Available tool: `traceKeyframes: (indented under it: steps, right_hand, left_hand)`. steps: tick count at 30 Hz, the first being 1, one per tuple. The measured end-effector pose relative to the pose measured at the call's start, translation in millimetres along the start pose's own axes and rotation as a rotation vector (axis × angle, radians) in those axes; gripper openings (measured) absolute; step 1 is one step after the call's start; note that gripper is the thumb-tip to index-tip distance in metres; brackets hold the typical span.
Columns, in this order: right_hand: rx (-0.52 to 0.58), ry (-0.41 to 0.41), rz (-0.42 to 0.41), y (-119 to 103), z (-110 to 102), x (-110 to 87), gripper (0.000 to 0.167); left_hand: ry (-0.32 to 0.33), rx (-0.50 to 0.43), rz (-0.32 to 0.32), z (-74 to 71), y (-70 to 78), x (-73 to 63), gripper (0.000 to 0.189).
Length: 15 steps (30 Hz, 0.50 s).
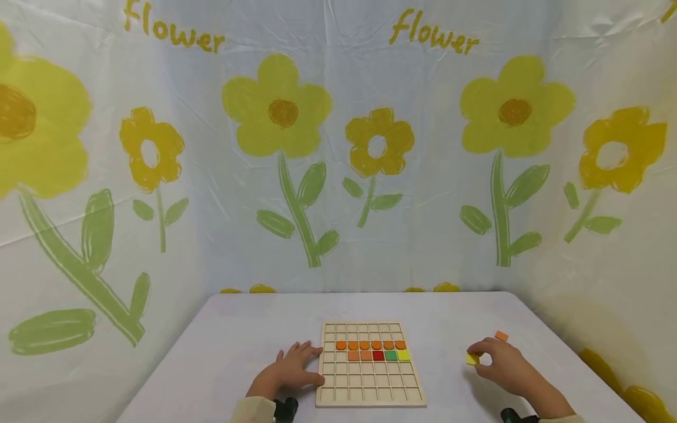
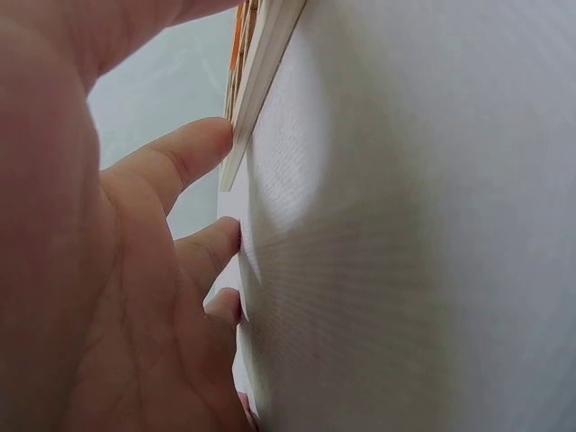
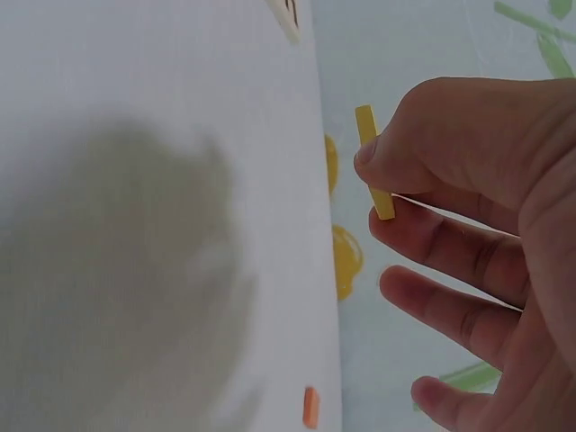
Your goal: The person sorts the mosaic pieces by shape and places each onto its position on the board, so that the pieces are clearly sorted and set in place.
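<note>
A wooden grid board [image 1: 370, 395] lies on the table, holding a row of orange round pieces [image 1: 365, 345] and, below it, a row of square tiles in orange, red [image 1: 378, 355], green [image 1: 391, 355] and yellow [image 1: 404, 355]. My left hand [image 1: 293, 369] rests at the board's left edge, fingers spread, with thumb and a fingertip against its side. To the right of the board, my right hand [image 1: 501, 365] pinches a yellow square tile [image 3: 382, 202] between thumb and finger, above the table. The other fingers of that hand stand apart in the right wrist view.
A loose orange square tile [image 1: 501, 336] lies on the table beyond my right hand. The white table [image 1: 254, 320] is enclosed by a flower-printed cloth [image 1: 338, 252] at the back and sides.
</note>
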State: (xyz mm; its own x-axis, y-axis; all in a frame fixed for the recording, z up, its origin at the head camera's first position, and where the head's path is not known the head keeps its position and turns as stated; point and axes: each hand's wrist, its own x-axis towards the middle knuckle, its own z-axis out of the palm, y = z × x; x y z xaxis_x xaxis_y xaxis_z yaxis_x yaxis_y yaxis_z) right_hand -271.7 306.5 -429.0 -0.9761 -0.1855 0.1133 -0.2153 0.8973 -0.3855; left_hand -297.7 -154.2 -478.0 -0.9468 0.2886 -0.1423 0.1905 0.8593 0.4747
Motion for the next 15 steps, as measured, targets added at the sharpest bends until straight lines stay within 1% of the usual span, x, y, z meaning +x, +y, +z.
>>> traceKeyframes:
  steps: [3, 7, 10, 15]
  right_hand:
    - [0.016, 0.004, 0.012, -10, 6, 3.7, 0.021]
    - [0.022, 0.000, 0.026, -22, 12, 9.4, 0.020]
    - [0.029, 0.002, 0.019, -30, 18, 13.3, 0.020]
    - [0.040, 0.000, 0.014, -42, 30, 20.6, 0.021]
  left_hand:
    - [0.003, 0.003, 0.004, 0.8, -1.0, 0.6, 0.074]
    - [-0.004, 0.002, -0.014, 0.2, -1.2, 0.5, 0.076]
    - [-0.008, -0.010, -0.023, -0.4, -0.4, -0.6, 0.076]
    - [-0.001, -0.012, -0.003, 0.1, 0.4, -2.2, 0.074]
